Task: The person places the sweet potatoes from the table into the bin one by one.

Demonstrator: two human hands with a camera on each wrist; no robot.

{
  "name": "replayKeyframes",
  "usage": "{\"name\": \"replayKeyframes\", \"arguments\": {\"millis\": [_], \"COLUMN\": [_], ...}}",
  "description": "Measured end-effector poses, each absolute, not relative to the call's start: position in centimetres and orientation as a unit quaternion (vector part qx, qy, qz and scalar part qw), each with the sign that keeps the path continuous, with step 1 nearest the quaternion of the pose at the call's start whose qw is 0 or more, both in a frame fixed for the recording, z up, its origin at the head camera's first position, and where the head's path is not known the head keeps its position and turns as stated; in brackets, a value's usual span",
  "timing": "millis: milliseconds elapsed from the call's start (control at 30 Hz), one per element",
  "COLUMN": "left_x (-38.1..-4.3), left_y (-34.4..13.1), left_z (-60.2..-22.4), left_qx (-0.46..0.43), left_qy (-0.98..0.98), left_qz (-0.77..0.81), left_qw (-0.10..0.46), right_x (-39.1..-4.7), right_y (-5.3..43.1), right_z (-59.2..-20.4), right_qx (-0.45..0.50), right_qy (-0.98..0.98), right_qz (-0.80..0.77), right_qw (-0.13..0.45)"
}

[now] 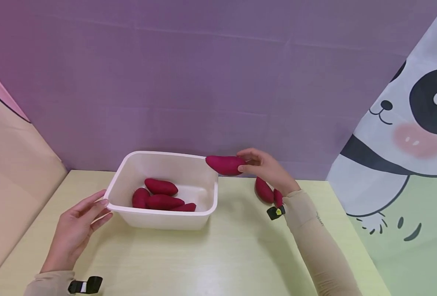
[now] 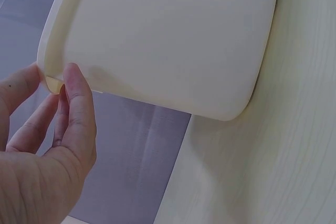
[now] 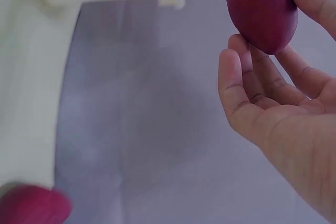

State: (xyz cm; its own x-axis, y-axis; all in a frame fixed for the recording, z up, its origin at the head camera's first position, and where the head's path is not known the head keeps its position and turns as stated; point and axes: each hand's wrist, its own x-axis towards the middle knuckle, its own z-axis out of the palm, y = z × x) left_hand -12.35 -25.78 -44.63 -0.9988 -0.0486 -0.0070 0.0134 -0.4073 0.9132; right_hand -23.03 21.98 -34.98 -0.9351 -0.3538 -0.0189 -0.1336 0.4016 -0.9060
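Note:
A white plastic bin (image 1: 166,220) stands on the table with several red-purple sweet potatoes (image 1: 161,187) lying inside it. At the bin's left front corner, my left hand (image 1: 79,228) pinches the rim between thumb and fingers; the left wrist view shows this hand (image 2: 58,135) on the rim beside the bin's wall (image 2: 168,40). My right hand (image 1: 264,168) holds one sweet potato (image 1: 224,165) by its end, level with the bin's right back corner and partly over the rim. In the right wrist view, fingertips and thumb grip that sweet potato (image 3: 262,14).
Two more sweet potatoes (image 1: 263,190) lie on the table right of the bin, partly hidden behind the right forearm. A purple cloth backdrop (image 1: 211,82) rises behind the table (image 1: 203,263). A panda-printed panel (image 1: 400,164) stands at the right.

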Motion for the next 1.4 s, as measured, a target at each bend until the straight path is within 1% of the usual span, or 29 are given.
{"name": "replayKeyframes", "arguments": {"millis": [267, 533, 800, 1033, 1200, 1333, 1400], "left_x": [-12.3, -12.2, -12.0, -11.9, -12.0, -12.1, -12.1], "left_y": [-25.4, -24.8, -24.2, -24.3, -24.3, -24.2, -24.2], "left_z": [-44.6, -44.7, -44.5, -44.4, -44.4, -44.6, -44.7], "left_qx": [0.021, 0.009, 0.018, 0.021, 0.019, 0.017, 0.018], "left_qy": [-0.548, -0.539, -0.549, -0.553, -0.553, -0.552, -0.554], "left_qz": [-0.836, -0.842, -0.835, -0.833, -0.833, -0.833, -0.832], "left_qw": [0.02, 0.025, 0.018, 0.028, 0.025, 0.025, 0.024], "right_x": [-25.1, -27.2, -28.3, -28.1, -27.8, -27.7, -27.7], "right_y": [16.5, 9.7, 5.3, 2.7, 1.4, 1.1, 1.2], "right_z": [-32.3, -31.4, -33.5, -35.4, -36.6, -37.4, -37.6], "right_qx": [-0.215, -0.277, -0.299, -0.314, -0.301, -0.291, -0.288], "right_qy": [0.823, 0.811, 0.814, 0.87, 0.892, 0.89, 0.89], "right_qz": [-0.516, -0.5, -0.476, -0.355, -0.297, -0.295, -0.293], "right_qw": [0.102, 0.124, 0.148, 0.135, 0.159, 0.192, 0.196]}}
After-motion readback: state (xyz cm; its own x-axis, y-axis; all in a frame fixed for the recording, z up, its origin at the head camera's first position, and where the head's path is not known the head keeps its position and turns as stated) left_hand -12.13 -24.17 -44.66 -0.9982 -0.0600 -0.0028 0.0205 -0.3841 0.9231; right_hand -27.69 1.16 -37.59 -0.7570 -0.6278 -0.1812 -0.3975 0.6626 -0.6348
